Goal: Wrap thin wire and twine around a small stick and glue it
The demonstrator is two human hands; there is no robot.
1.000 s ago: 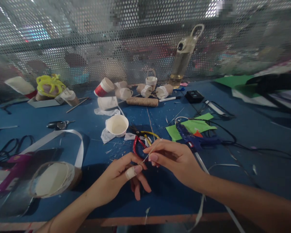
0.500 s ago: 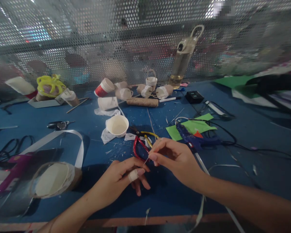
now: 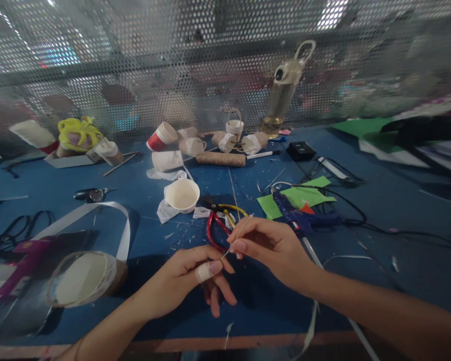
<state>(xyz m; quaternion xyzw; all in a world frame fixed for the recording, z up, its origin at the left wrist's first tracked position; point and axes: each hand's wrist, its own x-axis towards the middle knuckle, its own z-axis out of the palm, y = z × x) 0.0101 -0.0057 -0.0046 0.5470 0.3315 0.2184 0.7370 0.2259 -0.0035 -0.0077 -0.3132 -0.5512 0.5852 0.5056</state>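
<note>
Blue worktable [image 3: 270, 321] beneath. Above it, left hand [image 3: 186, 271] and right hand [image 3: 276, 253], each with thumb and forefinger pressed together. Farther back, a spool of brown twine [image 3: 220, 159]. Caught in both pinches, a twine strand [image 3: 226, 254]: thin, pale tan, nearly straight across the gap.

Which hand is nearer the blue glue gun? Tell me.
Right. The right hand is close by the blue glue gun, on its near left; the left hand is farther left.
</note>
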